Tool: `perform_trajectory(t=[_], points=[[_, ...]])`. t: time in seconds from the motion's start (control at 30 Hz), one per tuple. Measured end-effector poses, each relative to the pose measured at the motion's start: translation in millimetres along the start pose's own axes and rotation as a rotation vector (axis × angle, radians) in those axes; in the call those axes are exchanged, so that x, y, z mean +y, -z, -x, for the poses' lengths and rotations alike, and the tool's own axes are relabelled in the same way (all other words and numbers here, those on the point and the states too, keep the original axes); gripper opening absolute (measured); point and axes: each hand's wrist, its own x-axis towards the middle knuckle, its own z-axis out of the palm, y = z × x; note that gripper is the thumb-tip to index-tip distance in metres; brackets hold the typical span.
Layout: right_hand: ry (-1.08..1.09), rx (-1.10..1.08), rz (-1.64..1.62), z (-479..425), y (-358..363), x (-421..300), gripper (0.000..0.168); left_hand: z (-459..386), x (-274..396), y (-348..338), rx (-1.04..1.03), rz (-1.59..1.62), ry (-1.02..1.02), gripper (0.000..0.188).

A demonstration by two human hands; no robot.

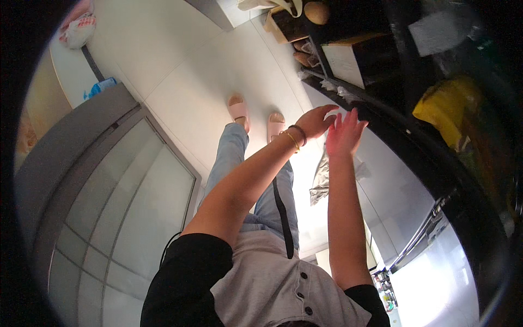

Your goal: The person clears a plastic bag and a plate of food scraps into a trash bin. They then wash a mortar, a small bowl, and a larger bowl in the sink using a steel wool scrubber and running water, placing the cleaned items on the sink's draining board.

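Observation:
My left hand (316, 122), with a dark band and a yellow bracelet at the wrist, reaches to the edge of the dark countertop (392, 143). Its thumb and fingers are apart, and no held object shows. Close beside it, my right hand (345, 135) has its fingers spread; its palm side looks reddish in the light. Nothing is visible in it. Below the hands, a crumpled greyish bag or cloth (320, 184) hangs against the bright cabinet front, partly hidden by my right forearm. What holds it up cannot be told.
A yellow bag or cloth (445, 108), an open carton (343, 63) and a round brown object (316, 13) sit in the dim area at right. A grey-framed glass door (122, 196) stands at left. Beyond are a blue packet (102, 86) and a white plastic bag (79, 30).

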Motion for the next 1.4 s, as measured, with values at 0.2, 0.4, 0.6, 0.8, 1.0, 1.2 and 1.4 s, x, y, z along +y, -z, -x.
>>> perform_trajectory(t=[0.2, 0.4, 0.6, 0.8, 1.0, 1.2, 1.4], points=[[0.098, -0.238, -0.023, 101.8, 23.3, 0.8, 0.078, 63.1, 38.7, -32.3, -0.066, -0.038, -0.333, 0.059], [0.13, -0.262, -0.328, 188.7, 39.4, -40.5, 0.07, 154.6, 121.9, -68.0, -0.175, 0.073, -0.271, 0.066], [0.212, -0.264, -0.131, 307.7, 70.8, -63.4, 0.07, 219.2, 155.8, -124.4, -0.19, 0.088, -0.395, 0.068], [0.643, -0.152, -0.213, 376.7, 225.5, -61.6, 0.071, 315.1, 160.6, -265.4, -0.47, -0.008, -0.523, 0.069], [0.985, 0.339, -0.205, 503.8, 419.4, -61.5, 0.064, 443.1, 149.7, -442.1, -1.135, 0.099, -0.646, 0.063], [0.96, 0.654, -0.488, 560.1, 548.9, 6.8, 0.061, 521.0, 97.0, -559.7, -1.518, -0.141, -0.501, 0.066], [0.918, 0.824, -0.782, 573.3, 643.3, 34.9, 0.06, 541.9, 44.3, -668.6, -1.736, -0.286, -0.276, 0.066]])
